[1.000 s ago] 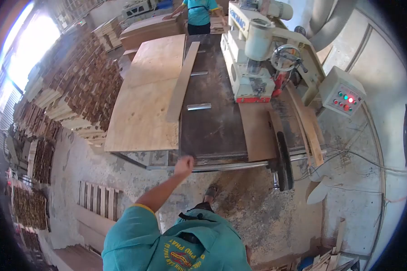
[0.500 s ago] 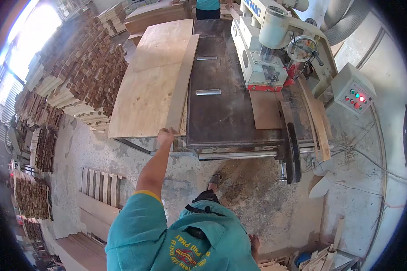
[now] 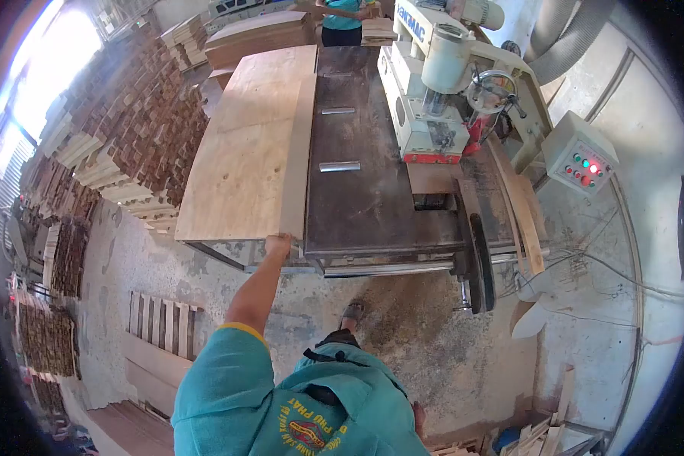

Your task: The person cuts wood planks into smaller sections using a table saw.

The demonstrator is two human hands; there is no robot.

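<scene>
A long, narrow wooden board lies along the right edge of a plywood sheet, next to the dark machine table. At its near end, my left hand is closed on the board, with the knuckles up at the plywood's front edge. Low beside my body, my right hand shows only in part, and its fingers are mostly hidden by my shirt. Under the red-edged head of the machine sits a thin brown panel.
Stacked wood pieces rise at the left. A control box with lit buttons stands right of the machine. Beyond the table a co-worker holds a board. Slatted pallet lies on the floor; offcuts lie lower right.
The narrow board has swung from a slant to lie along the plywood's right edge, my left hand still on its end. The brown panel has slid farther under the machine, exposing a dark slot.
</scene>
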